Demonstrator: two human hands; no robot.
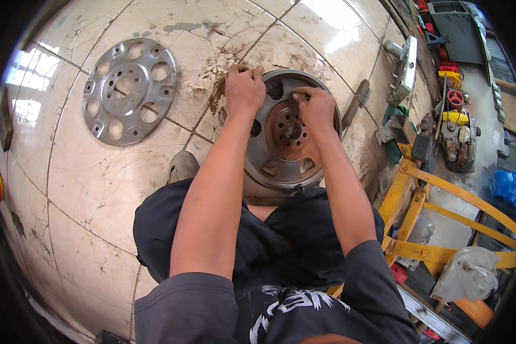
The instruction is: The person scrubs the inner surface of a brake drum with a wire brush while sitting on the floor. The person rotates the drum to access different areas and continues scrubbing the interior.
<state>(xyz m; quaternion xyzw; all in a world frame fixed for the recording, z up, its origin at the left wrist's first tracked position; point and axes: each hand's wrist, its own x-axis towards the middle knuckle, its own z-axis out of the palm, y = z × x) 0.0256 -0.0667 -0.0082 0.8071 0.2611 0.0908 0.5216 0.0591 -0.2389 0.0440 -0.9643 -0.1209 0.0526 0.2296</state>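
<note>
In front of me a round flywheel (285,166) lies on the tiles, dark grey with large openings, a toothed edge and a rusty, drilled centre. My left hand (245,90) is closed at its upper left rim, thumb against the curled fingers; whatever it grips is hidden. Over the upper right of the flywheel's face, my right hand (316,109) is closed too, thumb and forefinger pinched beside an opening. What sits in that pinch is too small to make out. Apart to the left lies a flat metal disc plate (133,86) with several round holes.
A wire brush (356,105) lies right of the flywheel. Farther right stand a silver metal part (405,71), a square metal tube (403,128) and a yellow metal frame (410,206) with a clear plastic bag (469,274). My shoe (183,166) is left of the flywheel.
</note>
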